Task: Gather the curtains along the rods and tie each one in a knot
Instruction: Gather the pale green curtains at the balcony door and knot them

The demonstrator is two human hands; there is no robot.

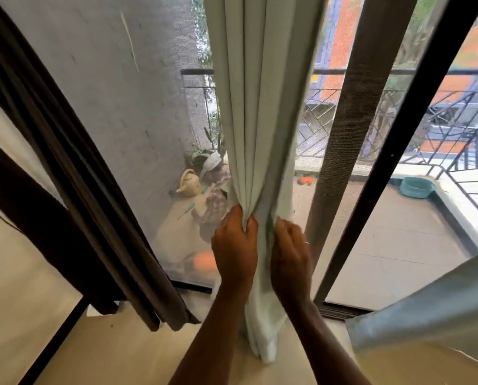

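Observation:
A pale green curtain (260, 107) hangs in folds down the middle of the view, its bottom end bunched on the floor. My left hand (235, 243) grips a bundle of its folds from the left. My right hand (289, 248) grips the folds just to the right, at the same height. A dark brown curtain (74, 173) hangs loose on the left. Another pale curtain (426, 309) shows at the lower right. The rods are out of view.
Behind the curtains is a mesh screen door with dark frames (398, 140). Beyond it lies a balcony with a railing (343, 107), a cream watering can (189, 184), potted plants and a teal basin (416, 187). Beige floor lies underfoot.

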